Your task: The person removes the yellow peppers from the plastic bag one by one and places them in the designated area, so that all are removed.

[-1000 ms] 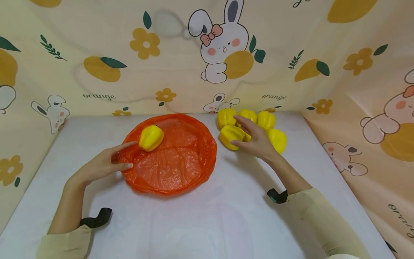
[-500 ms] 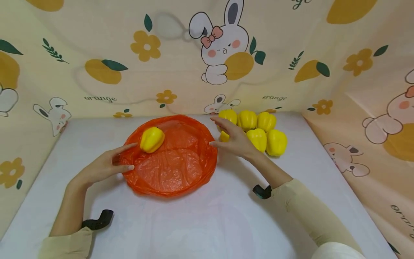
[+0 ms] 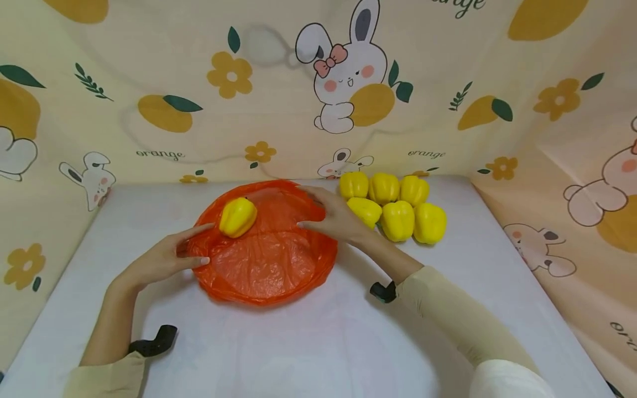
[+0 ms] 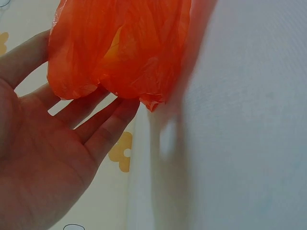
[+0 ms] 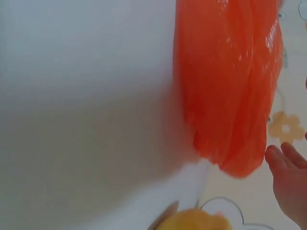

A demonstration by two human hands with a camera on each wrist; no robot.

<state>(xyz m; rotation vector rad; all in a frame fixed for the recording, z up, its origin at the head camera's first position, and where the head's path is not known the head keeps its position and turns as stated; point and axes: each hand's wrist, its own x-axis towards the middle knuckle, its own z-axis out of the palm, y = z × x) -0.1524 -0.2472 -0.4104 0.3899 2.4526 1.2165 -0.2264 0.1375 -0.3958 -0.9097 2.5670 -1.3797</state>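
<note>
A red-orange plastic bag [image 3: 271, 262] lies spread in a round, rimmed shape on the table, with one yellow bell pepper [image 3: 238, 218] inside at its upper left. My left hand [image 3: 156, 261] is at the bag's left side, fingers loosely spread and fingertips at the rim. In the left wrist view, the extended fingers [image 4: 112, 127] lie along the bag's edge. My right hand [image 3: 337, 218] is over the bag's right rim, fingers spread and nothing held. The right wrist view shows its fingertips [image 5: 273, 155] right beside the bag's outer wall [image 5: 225, 91].
Several yellow bell peppers [image 3: 398, 221] stand in two rows at the back right, just past my right forearm. A patterned cloth [image 3: 278, 121] rises behind and beside the white table [image 3: 298, 354]. Each wrist wears a black device [image 3: 155, 341].
My right hand has moved left from above the pepper group to the bag's right rim. One front pepper in the group now shows again. The left hand has stayed about in place.
</note>
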